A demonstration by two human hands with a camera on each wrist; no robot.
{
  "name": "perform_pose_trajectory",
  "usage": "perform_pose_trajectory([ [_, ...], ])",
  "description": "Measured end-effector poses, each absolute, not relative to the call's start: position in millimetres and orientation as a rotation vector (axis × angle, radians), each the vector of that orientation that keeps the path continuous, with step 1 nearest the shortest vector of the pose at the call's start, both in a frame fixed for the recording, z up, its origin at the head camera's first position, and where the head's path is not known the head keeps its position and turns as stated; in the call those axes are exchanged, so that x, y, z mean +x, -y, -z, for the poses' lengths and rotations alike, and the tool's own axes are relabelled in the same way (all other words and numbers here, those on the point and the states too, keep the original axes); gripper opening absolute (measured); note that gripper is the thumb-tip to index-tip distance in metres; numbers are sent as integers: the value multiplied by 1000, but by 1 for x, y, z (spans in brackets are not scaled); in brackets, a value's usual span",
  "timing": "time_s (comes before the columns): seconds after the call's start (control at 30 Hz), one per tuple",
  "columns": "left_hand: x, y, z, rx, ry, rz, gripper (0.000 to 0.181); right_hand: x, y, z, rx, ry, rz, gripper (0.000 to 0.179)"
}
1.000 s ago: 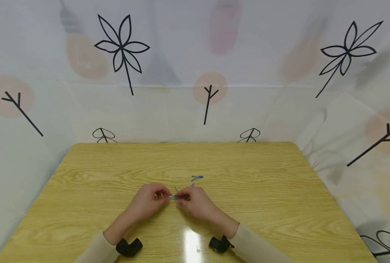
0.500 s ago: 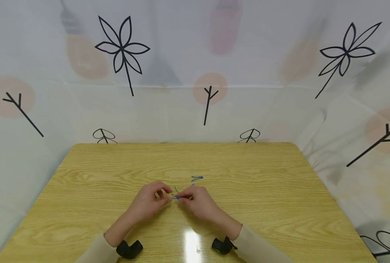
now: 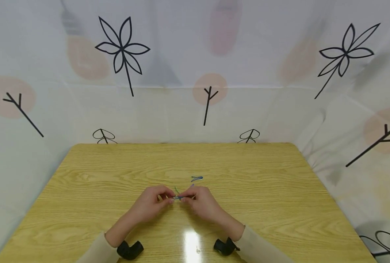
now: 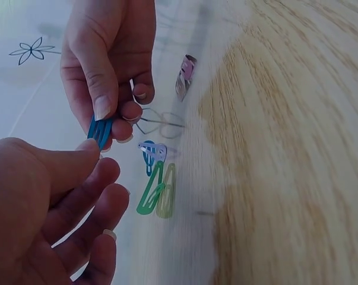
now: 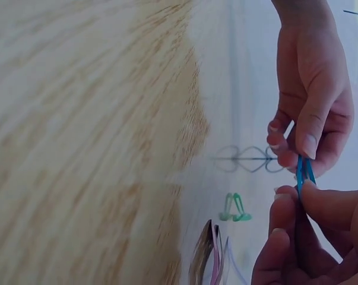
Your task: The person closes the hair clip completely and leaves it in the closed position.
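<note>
A blue snap hair clip (image 4: 100, 132) is held between my two hands, one at each end. My left hand (image 3: 152, 204) pinches one end of it between thumb and fingertips. The other end is in the pinch of my right hand (image 3: 201, 202). In the right wrist view the blue hair clip (image 5: 305, 171) shows two thin prongs standing slightly apart. Just beyond the fingers lie a green hair clip (image 4: 148, 199), a pale green one (image 4: 167, 205) and a lavender one (image 4: 160, 152), partly hidden by my right hand in the head view.
Another blue hair clip (image 3: 198, 178) lies farther back on the wooden table (image 3: 122, 164). A shiny pink patterned clip (image 4: 186, 74) lies off to the right-hand side. A patterned white cloth (image 3: 162, 117) hangs behind the table.
Both hands have shifted slightly to the right. The left fingers spread apart at the clip's end half a second ago and have now closed on it again. The loose clips have stayed put.
</note>
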State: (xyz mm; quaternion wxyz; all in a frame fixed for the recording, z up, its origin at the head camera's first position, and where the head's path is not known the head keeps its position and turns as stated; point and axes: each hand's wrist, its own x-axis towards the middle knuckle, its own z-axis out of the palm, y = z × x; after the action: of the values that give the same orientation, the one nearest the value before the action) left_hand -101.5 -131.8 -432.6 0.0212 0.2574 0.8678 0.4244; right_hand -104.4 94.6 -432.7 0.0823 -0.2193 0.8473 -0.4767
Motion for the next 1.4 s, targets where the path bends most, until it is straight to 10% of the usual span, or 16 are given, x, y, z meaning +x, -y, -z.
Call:
perform_pose_trajectory([
  [1.4, -102, 130, 430, 820, -2635, -1359, 7, -98, -97, 433, -596, -2389, 1624, 11],
])
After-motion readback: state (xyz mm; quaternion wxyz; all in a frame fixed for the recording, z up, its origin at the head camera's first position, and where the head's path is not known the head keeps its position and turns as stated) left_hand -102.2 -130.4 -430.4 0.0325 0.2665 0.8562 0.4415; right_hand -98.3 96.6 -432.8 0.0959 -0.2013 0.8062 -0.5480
